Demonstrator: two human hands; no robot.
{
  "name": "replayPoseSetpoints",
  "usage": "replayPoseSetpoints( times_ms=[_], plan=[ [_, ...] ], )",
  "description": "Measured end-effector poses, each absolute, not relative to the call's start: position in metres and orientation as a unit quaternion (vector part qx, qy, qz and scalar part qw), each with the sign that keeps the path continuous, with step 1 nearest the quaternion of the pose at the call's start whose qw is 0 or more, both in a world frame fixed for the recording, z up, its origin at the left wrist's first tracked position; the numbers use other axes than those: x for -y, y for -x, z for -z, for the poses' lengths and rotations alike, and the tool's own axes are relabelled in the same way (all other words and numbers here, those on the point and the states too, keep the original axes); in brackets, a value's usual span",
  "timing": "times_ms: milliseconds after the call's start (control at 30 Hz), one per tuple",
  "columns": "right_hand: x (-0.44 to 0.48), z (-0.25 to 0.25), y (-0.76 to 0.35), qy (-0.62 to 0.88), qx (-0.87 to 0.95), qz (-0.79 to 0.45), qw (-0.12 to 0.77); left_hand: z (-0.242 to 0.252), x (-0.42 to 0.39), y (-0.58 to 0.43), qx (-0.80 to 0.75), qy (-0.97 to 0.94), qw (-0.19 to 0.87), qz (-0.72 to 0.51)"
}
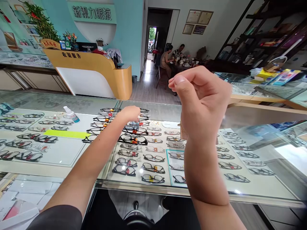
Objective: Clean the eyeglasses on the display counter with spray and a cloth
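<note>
Spray bottle is stood on the glass counter at the left. Black frames are touched by the left hand, fingers curled down. Right hand is raised mid-air, loosely fisted, nothing seen held.

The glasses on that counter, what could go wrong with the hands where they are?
1. The left hand reaches into a tight cluster of glasses lying on the glass counter; it may nudge neighbouring frames and knock them together.
2. The spray bottle lies loose near that forearm, so a sweep back might roll it into the frames.
3. The right hand is raised, loosely closed, and blocks the view of part of the counter.
</note>
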State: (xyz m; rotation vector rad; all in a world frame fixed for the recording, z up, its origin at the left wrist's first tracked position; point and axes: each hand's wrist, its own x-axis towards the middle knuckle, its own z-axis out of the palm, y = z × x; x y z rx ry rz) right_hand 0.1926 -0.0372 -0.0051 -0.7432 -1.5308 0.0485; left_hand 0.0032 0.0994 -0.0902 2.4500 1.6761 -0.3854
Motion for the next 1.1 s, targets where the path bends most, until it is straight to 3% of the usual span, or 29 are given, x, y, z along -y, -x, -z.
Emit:
replayPoseSetpoints(
  times_ms=[633, 733, 933, 1100],
  plan=[
    [0.037, 0.004, -0.190, 0.294, 0.682, -0.045, 0.668, 0.098, -0.106, 0.001, -0.578, -0.807, 0.079, 0.092],
    [0.035, 0.004, -0.191, 0.301, 0.684, -0.033, 0.664, 0.079, -0.096, 0.008, -0.551, -0.825, 0.114, -0.051],
    [0.026, 0.007, -0.193, 0.366, 0.716, -0.050, 0.592, 0.032, -0.058, 0.012, -0.384, -0.748, 0.304, -0.449],
    [0.022, 0.012, -0.186, 0.407, 0.768, -0.104, 0.483, 0.014, -0.026, 0.002, -0.281, -0.677, 0.376, -0.566]
  ],
)
